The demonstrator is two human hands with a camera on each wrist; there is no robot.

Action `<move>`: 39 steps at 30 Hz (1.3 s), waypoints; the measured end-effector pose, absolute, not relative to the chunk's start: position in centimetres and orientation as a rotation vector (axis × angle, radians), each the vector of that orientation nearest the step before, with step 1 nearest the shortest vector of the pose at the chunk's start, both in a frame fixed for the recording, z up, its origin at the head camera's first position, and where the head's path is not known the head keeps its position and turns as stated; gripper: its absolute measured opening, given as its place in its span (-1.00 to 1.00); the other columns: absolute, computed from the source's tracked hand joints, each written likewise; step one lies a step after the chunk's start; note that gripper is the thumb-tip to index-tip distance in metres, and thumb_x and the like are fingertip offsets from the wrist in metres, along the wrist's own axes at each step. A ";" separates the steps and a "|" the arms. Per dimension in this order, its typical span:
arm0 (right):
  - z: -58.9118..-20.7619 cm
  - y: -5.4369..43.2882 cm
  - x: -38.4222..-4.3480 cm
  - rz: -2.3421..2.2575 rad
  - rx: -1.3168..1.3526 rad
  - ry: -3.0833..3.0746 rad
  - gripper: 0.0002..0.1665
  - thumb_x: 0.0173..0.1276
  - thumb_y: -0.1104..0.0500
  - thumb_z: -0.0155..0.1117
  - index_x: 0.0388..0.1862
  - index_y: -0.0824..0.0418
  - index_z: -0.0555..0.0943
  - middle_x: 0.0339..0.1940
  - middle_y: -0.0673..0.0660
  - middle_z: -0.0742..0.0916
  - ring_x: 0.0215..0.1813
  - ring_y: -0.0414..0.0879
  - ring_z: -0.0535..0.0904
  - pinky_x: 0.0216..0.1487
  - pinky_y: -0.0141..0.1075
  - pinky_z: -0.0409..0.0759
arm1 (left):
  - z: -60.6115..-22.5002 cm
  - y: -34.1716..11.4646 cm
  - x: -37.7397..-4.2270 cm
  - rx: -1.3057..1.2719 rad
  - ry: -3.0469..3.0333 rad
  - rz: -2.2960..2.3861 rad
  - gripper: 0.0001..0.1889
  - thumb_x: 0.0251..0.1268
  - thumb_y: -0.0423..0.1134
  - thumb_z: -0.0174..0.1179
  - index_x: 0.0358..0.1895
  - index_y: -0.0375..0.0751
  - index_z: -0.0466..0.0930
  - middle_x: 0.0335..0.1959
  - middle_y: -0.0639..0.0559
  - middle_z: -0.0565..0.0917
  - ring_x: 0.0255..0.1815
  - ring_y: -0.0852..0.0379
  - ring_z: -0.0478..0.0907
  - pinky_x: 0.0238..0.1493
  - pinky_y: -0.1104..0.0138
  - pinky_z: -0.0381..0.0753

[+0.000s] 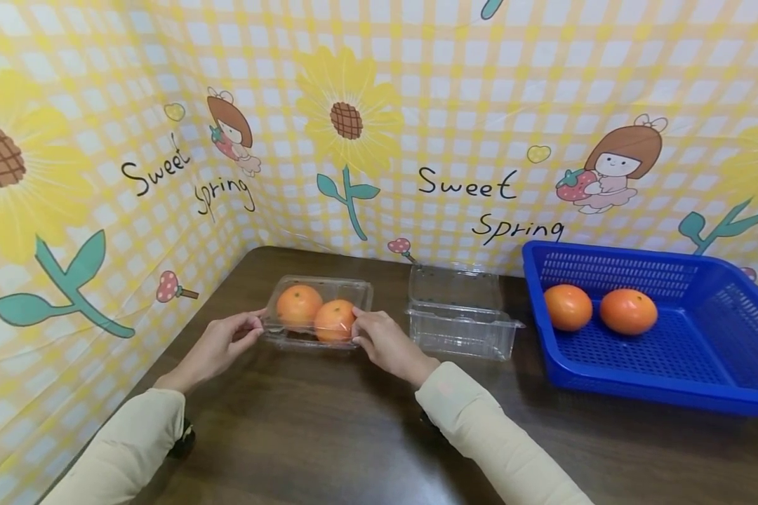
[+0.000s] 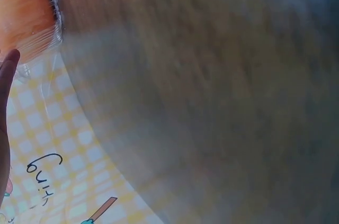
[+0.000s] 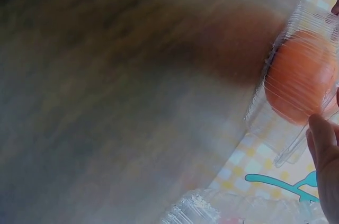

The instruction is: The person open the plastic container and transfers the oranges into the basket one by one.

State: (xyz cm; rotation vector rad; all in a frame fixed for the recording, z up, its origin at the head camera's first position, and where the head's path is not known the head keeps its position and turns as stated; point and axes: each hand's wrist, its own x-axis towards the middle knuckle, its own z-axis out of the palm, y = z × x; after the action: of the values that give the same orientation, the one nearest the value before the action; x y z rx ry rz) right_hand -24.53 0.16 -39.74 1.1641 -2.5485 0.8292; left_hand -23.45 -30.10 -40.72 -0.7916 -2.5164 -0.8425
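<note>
A clear plastic clamshell box (image 1: 349, 288) sits on the table with its lid down over two oranges, one at the back left (image 1: 299, 306) and another at the front right (image 1: 335, 322). My left hand (image 1: 217, 347) pinches the box's left edge near the front corner. At the right front corner, my right hand (image 1: 388, 344) grips the rim between thumb and fingers. The right wrist view shows an orange (image 3: 296, 78) through the ribbed wall, beside the right hand's thumb (image 3: 321, 134). Only a sliver of the left hand (image 2: 6, 94) enters the left wrist view.
Right of the box stands a second clear clamshell (image 1: 461, 333), its lid raised at the back. Further right, a blue plastic basket (image 1: 644, 389) holds two oranges, a left one (image 1: 568, 308) and a right one (image 1: 628, 312). A yellow checked cloth (image 1: 379, 203) hangs behind the brown table (image 1: 303, 428).
</note>
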 end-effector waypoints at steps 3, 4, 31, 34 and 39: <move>-39.9 0.1 -24.5 0.831 1.183 -2.515 -0.91 0.17 0.30 0.21 -0.46 0.20 0.47 0.04 0.22 0.57 0.10 0.03 0.43 0.06 -0.25 0.40 | -40.7 -30.2 -23.3 -0.784 -2.499 -0.856 -0.89 0.08 -0.51 0.15 -0.47 -0.24 0.48 -0.22 -0.19 0.63 -0.23 -0.02 0.57 -0.31 0.52 0.54; -39.9 0.1 -24.6 0.834 1.187 -2.499 -0.91 0.16 0.31 0.21 -0.46 0.21 0.47 0.02 0.22 0.58 0.10 0.03 0.44 0.05 -0.25 0.40 | -40.7 -30.2 -23.3 -0.781 -2.492 -0.863 -0.89 0.07 -0.51 0.15 -0.47 -0.24 0.49 -0.25 -0.17 0.64 -0.24 -0.01 0.57 -0.32 0.50 0.55; -39.5 0.5 -24.5 0.876 1.145 -2.540 -0.88 0.15 0.34 0.22 -0.50 0.19 0.47 0.09 0.25 0.52 0.10 0.06 0.43 0.06 -0.22 0.40 | -39.0 -30.5 -23.8 -0.742 -2.693 -1.139 -0.94 0.03 -0.37 0.25 -0.46 -0.17 0.55 -0.02 -0.31 0.50 -0.09 -0.18 0.50 -0.16 0.46 0.50; -39.5 0.6 -24.5 0.882 1.144 -2.550 -0.88 0.15 0.34 0.22 -0.50 0.20 0.47 0.11 0.26 0.50 0.10 0.07 0.43 0.08 -0.21 0.40 | -38.9 -30.6 -23.8 -0.761 -2.703 -1.201 -0.95 0.04 -0.35 0.25 -0.47 -0.18 0.56 0.02 -0.34 0.47 -0.03 -0.22 0.45 -0.15 0.56 0.45; -39.7 0.7 -24.4 0.932 1.149 -2.544 -0.88 0.15 0.35 0.21 -0.51 0.20 0.47 0.12 0.25 0.49 0.10 0.06 0.43 0.07 -0.19 0.40 | -39.0 -30.8 -23.5 -0.744 -2.720 -1.260 -0.95 0.08 -0.30 0.22 -0.44 -0.20 0.57 0.07 -0.33 0.43 0.03 -0.20 0.42 -0.11 0.59 0.41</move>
State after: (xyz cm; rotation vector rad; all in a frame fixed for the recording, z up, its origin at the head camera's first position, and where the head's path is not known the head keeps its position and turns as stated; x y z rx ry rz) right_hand -24.41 0.68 -39.68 1.1487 -2.5445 0.9315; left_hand -23.49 -30.82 -39.03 -0.7435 -2.7197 -1.2600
